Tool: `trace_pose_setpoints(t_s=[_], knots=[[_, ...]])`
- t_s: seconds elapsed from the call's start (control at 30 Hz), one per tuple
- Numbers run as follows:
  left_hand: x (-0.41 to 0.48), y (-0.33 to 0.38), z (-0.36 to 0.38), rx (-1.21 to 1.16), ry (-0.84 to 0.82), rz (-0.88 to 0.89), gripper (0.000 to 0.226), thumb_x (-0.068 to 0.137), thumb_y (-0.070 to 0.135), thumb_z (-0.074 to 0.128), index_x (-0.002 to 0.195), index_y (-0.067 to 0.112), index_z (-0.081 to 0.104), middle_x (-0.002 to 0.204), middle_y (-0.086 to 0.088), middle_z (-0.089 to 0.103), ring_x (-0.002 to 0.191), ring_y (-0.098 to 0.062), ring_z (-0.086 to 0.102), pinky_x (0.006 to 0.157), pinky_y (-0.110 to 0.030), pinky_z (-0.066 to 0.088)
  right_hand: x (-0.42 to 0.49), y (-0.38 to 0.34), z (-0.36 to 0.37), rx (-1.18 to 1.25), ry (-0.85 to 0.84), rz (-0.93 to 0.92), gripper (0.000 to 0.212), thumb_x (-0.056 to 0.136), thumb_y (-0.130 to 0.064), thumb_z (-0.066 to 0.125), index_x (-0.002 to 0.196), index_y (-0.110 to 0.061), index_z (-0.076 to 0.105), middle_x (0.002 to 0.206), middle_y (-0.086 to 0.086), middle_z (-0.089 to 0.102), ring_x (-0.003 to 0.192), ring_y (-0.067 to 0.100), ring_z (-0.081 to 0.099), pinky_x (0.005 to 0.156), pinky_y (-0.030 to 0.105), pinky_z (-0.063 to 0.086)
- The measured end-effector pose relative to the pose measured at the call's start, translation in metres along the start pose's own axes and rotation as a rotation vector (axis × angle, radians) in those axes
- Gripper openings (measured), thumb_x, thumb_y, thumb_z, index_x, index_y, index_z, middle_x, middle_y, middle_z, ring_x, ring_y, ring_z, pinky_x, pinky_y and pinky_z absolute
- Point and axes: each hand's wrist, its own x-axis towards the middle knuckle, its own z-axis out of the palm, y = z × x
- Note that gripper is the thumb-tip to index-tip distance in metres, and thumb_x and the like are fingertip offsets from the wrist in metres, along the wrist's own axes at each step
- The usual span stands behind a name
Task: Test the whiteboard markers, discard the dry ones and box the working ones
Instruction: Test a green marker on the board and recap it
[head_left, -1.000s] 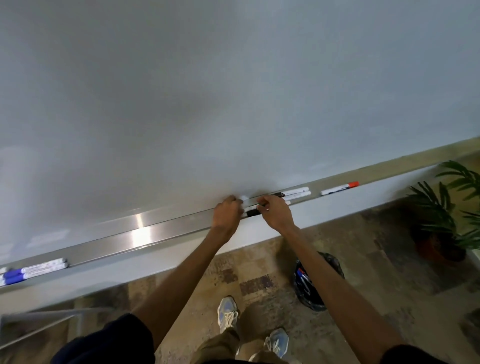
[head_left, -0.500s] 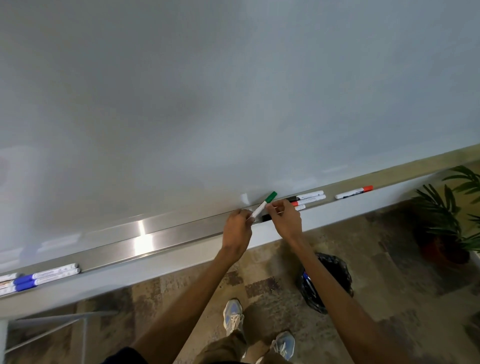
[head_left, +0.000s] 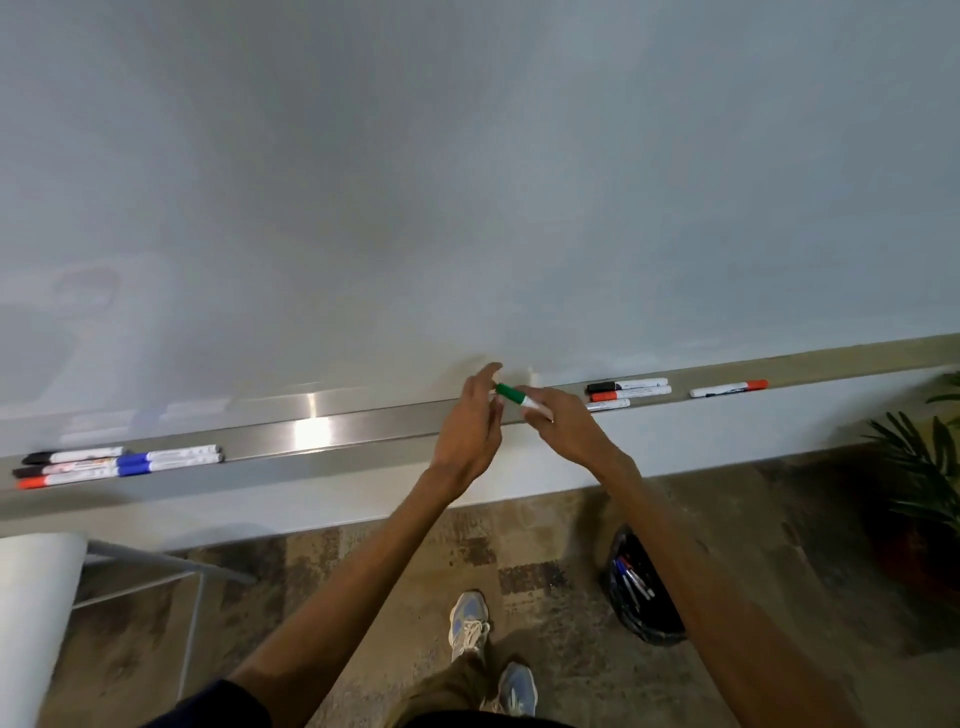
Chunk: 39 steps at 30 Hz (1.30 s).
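Head view looks down a smooth, glossy whiteboard (head_left: 467, 182) to the long brushed-metal tray (head_left: 311, 431) along its lower edge, where a bright glare sits on the steel. Over the middle of the tray is one green-capped marker (head_left: 510, 394), a slim white plastic tube with a short green cap, tilted with the cap towards the upper left. The right hand (head_left: 566, 431) grips its white barrel with curled fingers. The left hand (head_left: 467, 421) is at the cap end, its fingers loosely bent with the tips raised. Blur hides whether they pinch the cap, so its grip cannot be told. At the tray's left end lies a left group of markers (head_left: 171, 456), five in all, lying lengthwise and touching. Two have black caps, two blue and one red. Just right of the hands lies a right group of markers (head_left: 634, 387), three side by side. One has a black cap and one a red cap, and the third's cap is hidden behind the right hand. Further right, apart from them, is one lone marker (head_left: 724, 389) with a red cap. On the mottled brown carpet (head_left: 363, 571) stands a round bin (head_left: 649, 623) lined with crinkled black plastic, partly behind the right forearm. It holds several markers, too small to count. Two pale lace-up shoes (head_left: 467, 623) point at the wall, and spiky green plant leaves (head_left: 914, 467) show at the right edge.
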Motion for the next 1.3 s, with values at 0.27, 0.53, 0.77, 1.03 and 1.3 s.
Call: trace_pose_setpoints(t_s=[0.27,0.53,0.77,1.03,1.3], knots=[[-0.025,0.003,-0.050,0.560,-0.222,0.196,0.030,0.099,0.001,0.045,0.127,0.007,0.050,0.117,-0.012,0.050,0.090,-0.033,0.059,0.072,-0.038,0.045,-0.018,-0.046,-0.003,-0.315,-0.100,-0.157,0.034,0.102,-0.034,0.051,0.126,-0.015,0.066,0.118,0.009,0.068,0.105,0.027,0.063,0.088,0.040,0.051],[-0.048,0.026,-0.090,0.564,-0.214,0.201,0.037,0.094,-0.006,0.043,0.128,0.007,0.050,0.120,-0.013,0.058,0.095,-0.034,0.062,0.076,-0.039,0.048,-0.038,-0.086,-0.007,-0.531,-0.039,-0.395,0.029,0.103,-0.033,0.045,0.115,-0.014,0.064,0.096,0.007,0.071,0.085,0.028,0.065,0.067,0.032,0.041],[-0.060,0.052,-0.125,0.608,-0.058,0.352,0.032,0.085,-0.013,0.045,0.111,-0.001,0.060,0.092,-0.018,0.064,0.079,-0.036,0.060,0.063,-0.033,0.039,-0.039,-0.116,-0.035,-0.571,-0.043,-0.463,0.034,0.102,-0.041,0.047,0.094,-0.014,0.066,0.074,0.003,0.064,0.067,0.023,0.057,0.059,0.027,0.033],[-0.044,0.070,-0.187,0.481,0.332,0.174,0.026,0.104,0.010,0.039,0.126,0.007,0.051,0.111,-0.011,0.061,0.077,-0.023,0.062,0.072,-0.039,0.051,-0.014,-0.152,-0.065,-0.244,0.247,-0.470,0.039,0.103,-0.049,0.040,0.093,-0.023,0.067,0.060,-0.012,0.057,0.051,0.004,0.052,0.053,0.025,0.040],[0.013,0.127,-0.248,0.127,0.603,0.227,0.006,0.102,0.010,0.036,0.096,0.011,0.038,0.075,-0.005,0.045,0.060,-0.029,0.045,0.055,-0.048,0.041,0.022,-0.273,-0.094,0.141,0.472,-0.530,0.036,0.103,-0.051,0.037,0.115,-0.024,0.057,0.075,0.002,0.064,0.052,0.006,0.048,0.054,0.024,0.037]])
